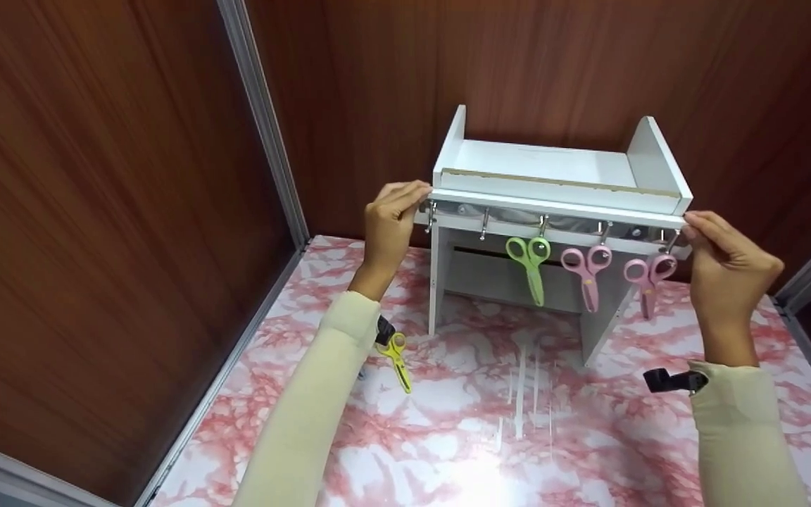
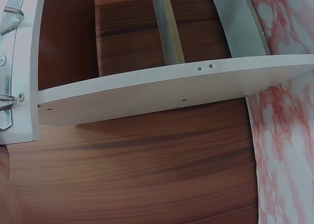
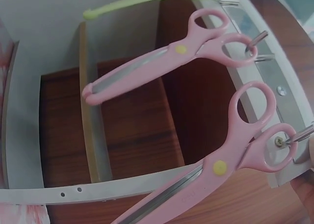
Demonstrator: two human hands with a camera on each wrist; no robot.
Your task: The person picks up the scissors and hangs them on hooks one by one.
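At the shelf [image 1: 560, 183] ends, both hands' curled fingers [image 1: 405, 193] grip.

Staged booth (wood-panel walls [image 1: 96, 211], marble-print table [image 1: 490, 422]).

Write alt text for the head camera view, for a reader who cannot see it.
Two hands grip the ends of a white shelf unit on a pink marbled table: the left hand at its left end, the right hand at its right. Green scissors and two pink scissors hang from its hooks; yellow-green scissors lie on the table.
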